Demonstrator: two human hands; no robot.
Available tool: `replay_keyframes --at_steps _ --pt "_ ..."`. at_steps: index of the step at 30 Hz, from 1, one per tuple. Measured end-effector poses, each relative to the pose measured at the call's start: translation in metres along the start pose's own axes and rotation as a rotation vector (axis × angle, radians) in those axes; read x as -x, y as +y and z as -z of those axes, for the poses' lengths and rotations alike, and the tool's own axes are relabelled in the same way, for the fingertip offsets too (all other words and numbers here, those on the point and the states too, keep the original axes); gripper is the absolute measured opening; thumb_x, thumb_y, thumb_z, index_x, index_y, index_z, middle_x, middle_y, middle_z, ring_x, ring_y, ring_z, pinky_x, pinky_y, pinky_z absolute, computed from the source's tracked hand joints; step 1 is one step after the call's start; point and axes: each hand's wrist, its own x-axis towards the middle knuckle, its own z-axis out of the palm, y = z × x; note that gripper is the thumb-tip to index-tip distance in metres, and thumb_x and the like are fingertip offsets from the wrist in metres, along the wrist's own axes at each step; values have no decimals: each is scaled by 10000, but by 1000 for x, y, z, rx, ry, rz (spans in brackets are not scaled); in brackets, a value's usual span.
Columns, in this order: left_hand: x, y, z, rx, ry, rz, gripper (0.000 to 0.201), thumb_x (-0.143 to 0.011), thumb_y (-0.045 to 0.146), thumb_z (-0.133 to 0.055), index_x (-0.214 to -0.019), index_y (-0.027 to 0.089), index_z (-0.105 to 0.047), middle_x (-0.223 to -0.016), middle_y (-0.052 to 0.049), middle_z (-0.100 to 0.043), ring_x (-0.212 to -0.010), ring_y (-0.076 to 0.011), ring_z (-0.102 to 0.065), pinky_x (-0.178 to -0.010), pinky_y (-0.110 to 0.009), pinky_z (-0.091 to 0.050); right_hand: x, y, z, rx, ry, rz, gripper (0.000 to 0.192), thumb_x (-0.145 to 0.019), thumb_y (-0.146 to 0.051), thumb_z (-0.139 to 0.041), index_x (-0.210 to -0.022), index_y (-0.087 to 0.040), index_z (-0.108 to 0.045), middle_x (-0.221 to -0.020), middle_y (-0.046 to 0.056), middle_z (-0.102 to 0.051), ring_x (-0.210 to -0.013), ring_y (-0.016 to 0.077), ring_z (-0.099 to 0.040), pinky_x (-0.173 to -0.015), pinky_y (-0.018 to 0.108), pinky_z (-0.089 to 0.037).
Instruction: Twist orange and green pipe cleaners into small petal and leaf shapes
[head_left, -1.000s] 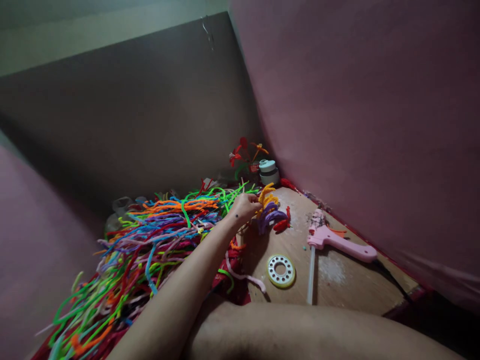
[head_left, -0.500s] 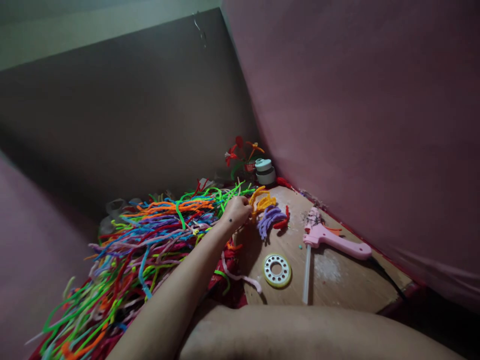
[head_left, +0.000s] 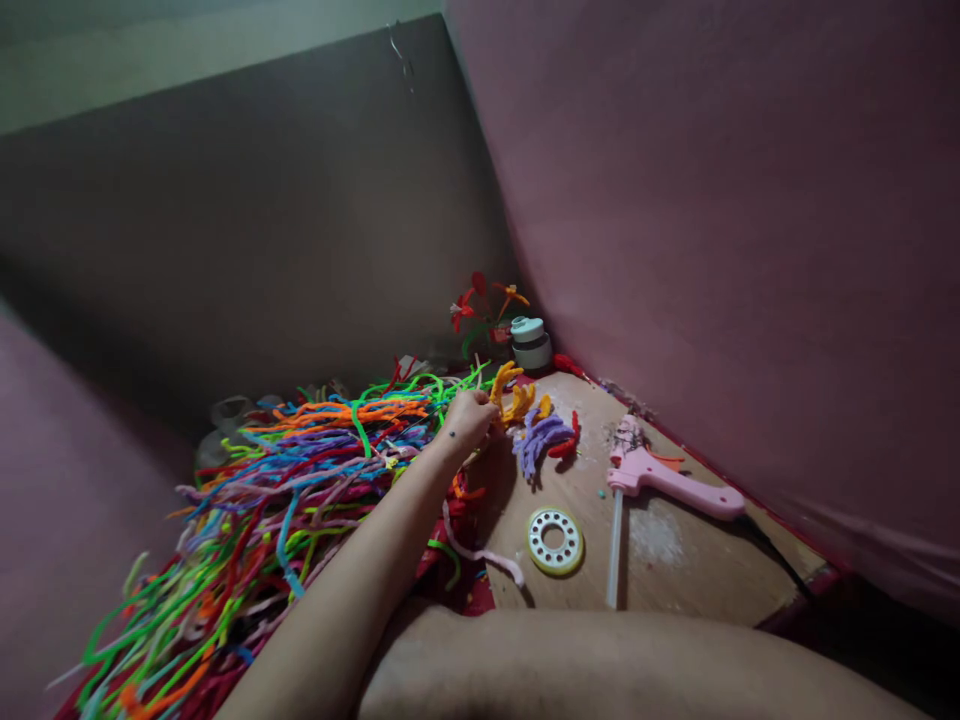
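Note:
My left hand [head_left: 470, 418] reaches over the right edge of a large heap of multicoloured pipe cleaners [head_left: 315, 480]. Its fingers are closed on a small bunch of curved orange pipe cleaners [head_left: 516, 402], though the fingertips are partly hidden. Right beside this bunch, a purple pipe-cleaner bunch [head_left: 538, 440] lies on the wooden board [head_left: 555, 600], with a red piece [head_left: 571, 437] against it. My right hand is out of view.
A pink glue gun [head_left: 675, 485] with a clear stick and black cord lies on the board's right. Nearer are a tape roll [head_left: 553, 541] and a loose pale pink pipe cleaner [head_left: 484, 552]. Behind stand a pale round container [head_left: 530, 343] and pipe-cleaner flowers [head_left: 480, 300]. Walls surround the corner.
My left hand has shifted slightly left and up. The orange bunch has moved with it and turned a little, while the purple bunch stays nearly in place.

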Motion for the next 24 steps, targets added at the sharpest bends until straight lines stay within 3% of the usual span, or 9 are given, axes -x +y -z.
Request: replay_keyframes --at_steps 4,8,12,15,21,24 --pt "0 -2 3 -4 -2 -10 129 -692 107 -475 -724 121 -599 -425 17 -558 -314 -99 -454 -374 -200 -346 -4 0 1 2 -46 7 276 -863 -318 -528 -1094 -177 -581 -1150 76 -571 -982 204 -570 -810 357 -490" --pt "-1 1 2 -26 17 -46 121 -712 142 -508 -756 127 -620 -429 35 -551 -325 -76 -439 -386 -179 -331 -2 -5 12 3 -43 38 157 -716 -320 -642 -783 -185 -686 -903 49 -688 -975 210 -591 -736 229 -470" --pt "-3 2 0 -55 18 -71 108 -711 164 -547 -762 126 -635 -436 38 -549 -361 -73 -459 -410 -172 -339 0 -11 22 22 -46 49 70 -646 -266 -653 -640 -199 -669 -759 31 -699 -914 198 -614 -691 209 -458" --pt "-5 -2 -2 -84 23 -74 102 -711 178 -561 -749 124 -639 -434 34 -548 -380 -78 -468 -419 -174 -343 -1 -12 24 36 -55 54 45 -625 -243 -643 -605 -205 -654 -745 21 -701 -873 195 -623 -681 212 -459" --pt "-13 -12 -5 -150 31 -78 70 -690 159 -562 -693 133 -627 -417 30 -537 -413 -98 -495 -431 -181 -345 -4 -7 16 187 -15 82 114 -670 -237 -564 -661 -162 -649 -905 83 -707 -792 181 -623 -628 218 -455" --pt "-15 -14 -6 -165 46 -82 68 -686 146 -558 -695 140 -625 -441 22 -554 -461 -113 -542 -466 -185 -370 -5 -5 14 204 10 110 126 -677 -261 -557 -640 -176 -644 -822 62 -709 -809 188 -620 -675 223 -454"
